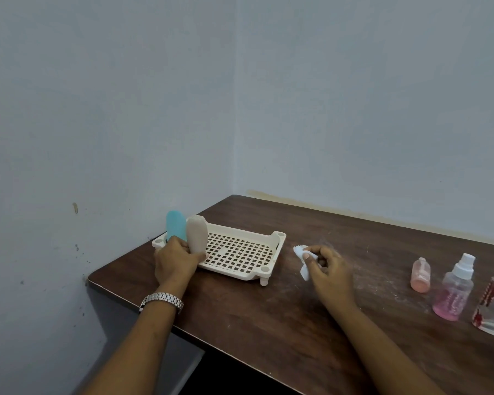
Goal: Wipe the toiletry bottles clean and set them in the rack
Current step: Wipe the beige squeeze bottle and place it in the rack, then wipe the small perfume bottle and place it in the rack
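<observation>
Teal bottle [174,225]: upright at the left end of the rack [240,253].
Beige bottle [196,233]: just beside it, gripped low by the left hand [174,260]; probably being seated.
Right hand [327,269]: fingers curled, pinching a white wipe [303,258].
Next: reach right for the peach bottle [420,275], then the spray bottle [454,289].
Writing: none legible.

Fig.: Cream plastic rack [241,253], perforated floor, short legs, stood on table [297,323] nr its left edge. Teal bottle [175,225] stood upright at rack's left end, base hidden. Beige bottle [196,233] just beside it, slightly tilted, lower end gripped by left hand [174,260]. White wipe [301,252], crumpled, was pinched in right hand [328,272], right of rack. Small peach bottle [420,275] & clear spray bottle [454,289] w/ pink liquid stood upright, well apart from rack, far right.
</observation>
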`<state>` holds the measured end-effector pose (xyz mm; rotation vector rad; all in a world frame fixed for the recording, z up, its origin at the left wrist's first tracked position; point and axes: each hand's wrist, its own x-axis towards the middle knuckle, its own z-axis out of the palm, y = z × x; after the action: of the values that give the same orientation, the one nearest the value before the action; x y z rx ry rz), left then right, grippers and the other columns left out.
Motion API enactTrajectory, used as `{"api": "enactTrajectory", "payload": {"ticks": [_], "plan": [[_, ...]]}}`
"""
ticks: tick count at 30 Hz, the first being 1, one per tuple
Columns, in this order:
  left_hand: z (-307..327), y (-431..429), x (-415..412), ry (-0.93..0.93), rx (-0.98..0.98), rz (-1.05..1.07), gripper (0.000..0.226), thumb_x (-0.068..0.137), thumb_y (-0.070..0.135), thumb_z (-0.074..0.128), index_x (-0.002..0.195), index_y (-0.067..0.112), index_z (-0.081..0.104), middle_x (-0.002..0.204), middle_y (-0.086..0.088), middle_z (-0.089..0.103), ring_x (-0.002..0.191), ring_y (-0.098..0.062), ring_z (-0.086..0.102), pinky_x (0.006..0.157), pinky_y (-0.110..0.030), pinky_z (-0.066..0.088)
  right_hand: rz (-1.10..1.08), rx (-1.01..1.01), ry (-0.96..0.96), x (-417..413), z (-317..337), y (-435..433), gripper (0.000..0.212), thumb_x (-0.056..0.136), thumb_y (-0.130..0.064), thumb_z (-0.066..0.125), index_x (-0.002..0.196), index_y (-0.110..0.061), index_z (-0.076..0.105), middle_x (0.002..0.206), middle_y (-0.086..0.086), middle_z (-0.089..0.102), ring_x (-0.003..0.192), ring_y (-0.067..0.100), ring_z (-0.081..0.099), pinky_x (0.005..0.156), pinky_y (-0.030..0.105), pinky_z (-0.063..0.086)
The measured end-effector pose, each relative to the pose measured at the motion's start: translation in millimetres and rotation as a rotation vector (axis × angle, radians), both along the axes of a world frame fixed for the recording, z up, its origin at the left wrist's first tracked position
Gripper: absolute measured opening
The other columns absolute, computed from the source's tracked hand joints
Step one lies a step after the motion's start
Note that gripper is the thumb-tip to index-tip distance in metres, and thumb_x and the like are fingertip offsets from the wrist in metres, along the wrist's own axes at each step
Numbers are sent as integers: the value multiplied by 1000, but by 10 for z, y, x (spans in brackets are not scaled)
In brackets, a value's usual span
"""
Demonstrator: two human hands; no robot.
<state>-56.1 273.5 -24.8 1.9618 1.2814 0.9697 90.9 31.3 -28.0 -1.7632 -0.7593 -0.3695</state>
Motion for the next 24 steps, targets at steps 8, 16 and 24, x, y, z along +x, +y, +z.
{"api": "enactTrajectory", "payload": {"ticks": [8, 16, 24], "plan": [[-7, 10, -12, 1, -29, 6, 47, 59, 40, 87, 90, 19, 59, 101, -6, 66, 103, -24, 57, 71, -27, 41, -11, -20, -2, 21, -24, 6, 11, 89, -20, 61, 97, -17, 68, 95, -3, 66, 78, 4, 56, 60, 17, 41], [3, 3, -37, 1, -31, -9, 52, 59, 41, 88, 95, 14, 62, 102, -7, 67, 104, -25, 57, 71, -27, 40, -28, 8, 25, 39, -22, -22, 9, 89, -19, 61, 94, -19, 69, 90, -3, 65, 76, 3, 56, 59, 18, 41], [137, -9, -174, -32, -18, 18, 58, 56, 48, 88, 89, 9, 62, 98, -9, 67, 96, -25, 60, 72, -29, 42, -23, 17, 15, 80, 126, -207, 8, 88, -16, 61, 91, -19, 68, 86, -6, 63, 74, 2, 54, 58, 15, 38]]}}
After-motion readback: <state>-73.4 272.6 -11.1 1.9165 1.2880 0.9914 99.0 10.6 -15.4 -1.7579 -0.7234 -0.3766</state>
